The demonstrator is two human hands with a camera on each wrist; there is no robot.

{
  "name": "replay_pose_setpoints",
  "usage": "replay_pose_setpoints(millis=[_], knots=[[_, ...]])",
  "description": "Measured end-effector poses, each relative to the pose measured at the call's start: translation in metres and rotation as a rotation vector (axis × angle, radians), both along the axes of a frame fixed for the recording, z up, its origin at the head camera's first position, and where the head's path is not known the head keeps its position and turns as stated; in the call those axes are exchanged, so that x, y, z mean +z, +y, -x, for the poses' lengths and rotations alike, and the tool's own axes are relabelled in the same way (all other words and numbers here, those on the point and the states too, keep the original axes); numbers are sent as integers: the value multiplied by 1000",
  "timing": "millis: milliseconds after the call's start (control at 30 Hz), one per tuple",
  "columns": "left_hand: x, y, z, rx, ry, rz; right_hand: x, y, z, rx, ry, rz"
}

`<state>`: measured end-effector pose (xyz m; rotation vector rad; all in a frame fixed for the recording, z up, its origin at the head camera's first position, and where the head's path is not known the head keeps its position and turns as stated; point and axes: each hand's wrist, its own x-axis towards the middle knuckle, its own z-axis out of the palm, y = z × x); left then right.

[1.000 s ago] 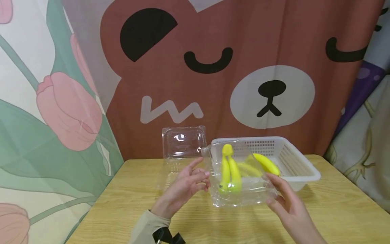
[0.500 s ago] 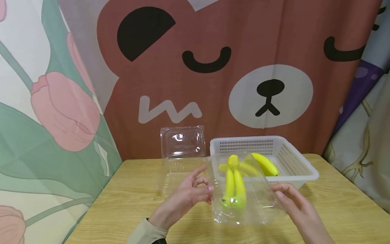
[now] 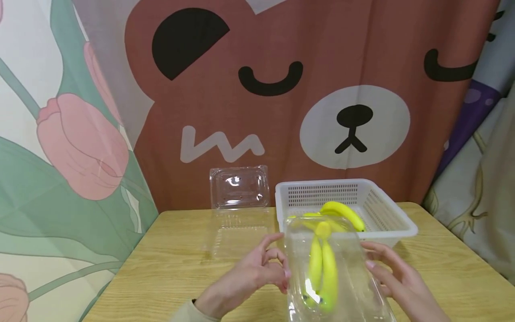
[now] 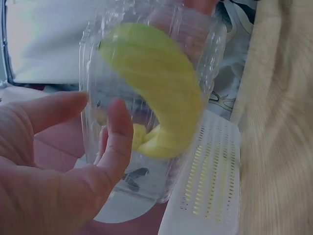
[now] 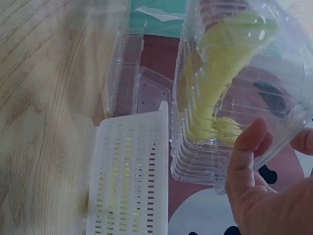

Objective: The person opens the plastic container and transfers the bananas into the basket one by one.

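A clear plastic clamshell container (image 3: pixel 352 264), its lid down, is held up tilted above the near part of the table between both hands. Inside lies a small bunch of yellow bananas (image 3: pixel 330 273) with greenish tips, stem end toward the basket. My left hand (image 3: pixel 257 273) grips the container's left edge, with the index finger stretched out. On the opposite edge, fingers and thumb of my right hand (image 3: pixel 402 281) hold the rim. In the right wrist view, the ribbed base (image 5: pixel 195 147) faces the table side.
A white slotted basket (image 3: pixel 386 233) with more bananas (image 3: pixel 346 212) stands at the back right of the wooden table (image 3: pixel 161 268). Left of it sits another clear clamshell (image 3: pixel 239 190) with its lid raised. A bear-print curtain (image 3: pixel 225 112) hangs behind.
Both hands have brought the container nearer and lower, away from the basket, tilting it so that its top shows more. The bananas inside moved along with it.
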<state>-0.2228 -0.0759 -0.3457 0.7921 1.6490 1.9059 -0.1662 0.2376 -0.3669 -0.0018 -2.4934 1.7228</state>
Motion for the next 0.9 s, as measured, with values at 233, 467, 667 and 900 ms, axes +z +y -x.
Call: replay_pose_setpoints(millis=[233,467,667,900], knots=[[-5,1,-5,-36,-3,112,-2,3,-1,8,-74,-39],[-12,0,-3,-47,-11,160,-14,4,3,112,-164,2],[-19,-1,2,-43,-25,174,-27,4,6,160,-215,55],[-34,2,7,-28,-60,166,-39,7,10,202,-209,66]])
